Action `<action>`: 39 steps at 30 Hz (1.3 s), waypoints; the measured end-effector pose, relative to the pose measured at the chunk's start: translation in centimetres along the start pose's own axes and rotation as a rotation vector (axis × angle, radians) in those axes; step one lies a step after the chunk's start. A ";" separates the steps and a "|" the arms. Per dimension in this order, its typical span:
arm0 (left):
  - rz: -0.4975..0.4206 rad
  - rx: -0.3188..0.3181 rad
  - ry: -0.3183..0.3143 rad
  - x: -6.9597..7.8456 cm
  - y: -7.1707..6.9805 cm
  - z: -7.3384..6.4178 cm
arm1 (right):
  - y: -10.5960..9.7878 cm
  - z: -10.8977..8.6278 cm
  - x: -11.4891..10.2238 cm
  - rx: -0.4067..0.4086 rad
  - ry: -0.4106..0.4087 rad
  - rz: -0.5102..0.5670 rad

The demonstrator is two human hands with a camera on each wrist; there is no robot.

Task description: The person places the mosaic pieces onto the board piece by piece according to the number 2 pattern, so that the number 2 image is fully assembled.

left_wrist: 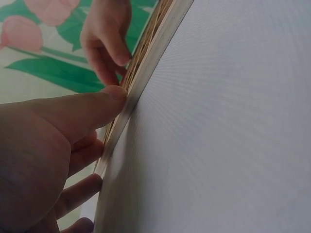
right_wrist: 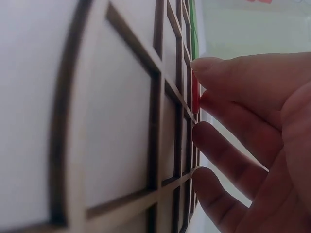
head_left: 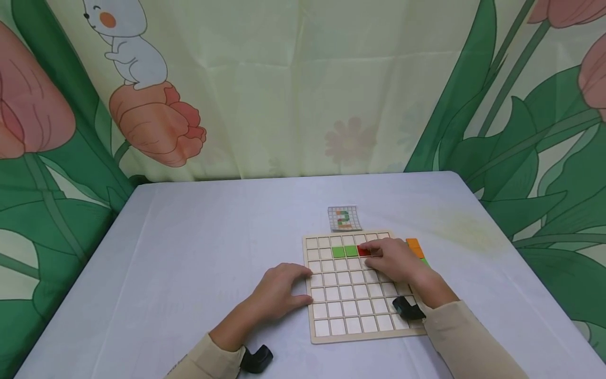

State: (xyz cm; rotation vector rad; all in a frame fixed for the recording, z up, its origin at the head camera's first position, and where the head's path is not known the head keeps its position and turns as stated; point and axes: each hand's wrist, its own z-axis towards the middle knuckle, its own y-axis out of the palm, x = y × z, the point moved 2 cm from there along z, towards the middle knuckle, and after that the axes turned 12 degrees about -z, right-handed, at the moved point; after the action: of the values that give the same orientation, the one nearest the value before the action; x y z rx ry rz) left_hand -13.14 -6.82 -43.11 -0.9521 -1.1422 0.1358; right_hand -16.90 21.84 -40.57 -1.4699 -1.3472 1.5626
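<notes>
A pale wooden grid board lies on the table. Two green tiles sit side by side in its second row from the far edge, with a red tile just right of them. My right hand reaches over the board, thumb and index fingertip at the red tile. Up close in the right wrist view, that red tile shows between these two fingertips, low at the grid. My left hand touches the board's left edge with thumb and fingers spread apart; the left wrist view shows the fingertips along that edge.
A small pattern card with a coloured figure on a grid lies just beyond the board. Orange tiles and a bit of green lie to the board's right, partly behind my right hand. A white cloth covers the table; a printed curtain hangs behind.
</notes>
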 end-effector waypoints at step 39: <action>0.003 0.007 0.021 -0.3 0.1 0.1 | -3.9 -2.8 7.2 -0.014 0.244 -0.019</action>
State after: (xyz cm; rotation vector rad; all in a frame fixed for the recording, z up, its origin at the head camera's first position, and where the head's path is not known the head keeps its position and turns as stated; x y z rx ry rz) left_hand -13.31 -6.82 -43.40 -0.9474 -1.1201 0.1321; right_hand -16.55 30.36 -39.08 -1.5932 -1.2276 1.3152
